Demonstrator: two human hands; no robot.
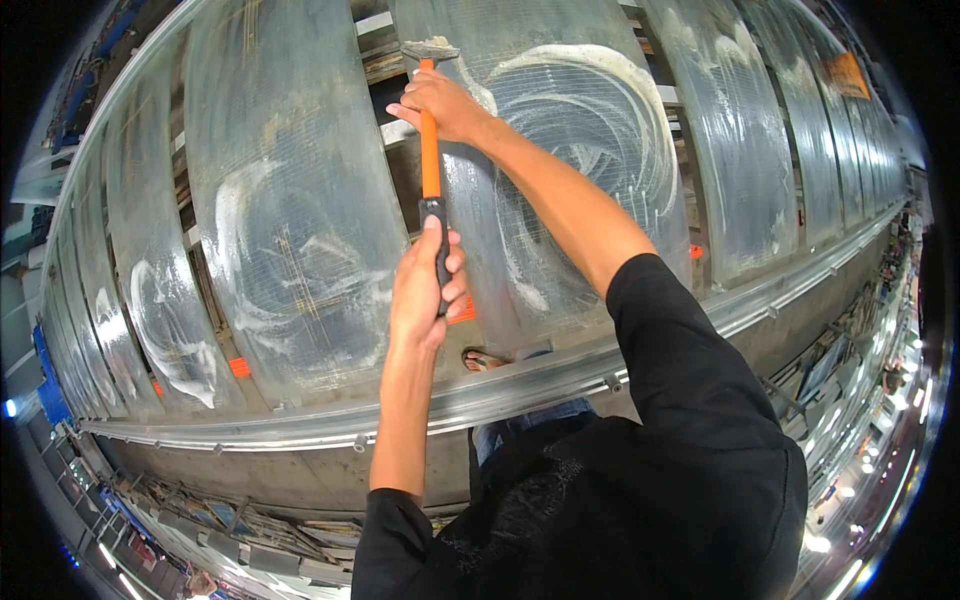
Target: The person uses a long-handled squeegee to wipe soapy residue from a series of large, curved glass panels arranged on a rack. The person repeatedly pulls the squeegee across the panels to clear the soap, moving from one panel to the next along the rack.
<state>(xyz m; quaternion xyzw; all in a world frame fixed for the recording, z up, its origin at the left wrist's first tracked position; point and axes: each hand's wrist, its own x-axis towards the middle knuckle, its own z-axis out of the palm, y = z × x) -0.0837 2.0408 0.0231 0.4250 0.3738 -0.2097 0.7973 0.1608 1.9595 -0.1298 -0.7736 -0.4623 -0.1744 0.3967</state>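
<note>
A long-handled scraper (431,165) with an orange shaft, a black grip and a wide flat head stretches away from me. My left hand (425,283) is closed around its black grip. Farther up, my right hand (447,108) grips the orange shaft just below the head. Pale residue sits at the scraper head (430,50), which is over the left edge of a grey translucent panel (590,290). White foamy smears in curved streaks cover this panel. To its left, another panel (290,215) carries similar smears and some brownish marks.
Several more wet panels (735,150) lie side by side, with dark gaps between them. A metal rail (540,392) runs along the near edge. Small orange pieces (240,367) show in the gaps. An orange flat piece (848,75) lies at the far right.
</note>
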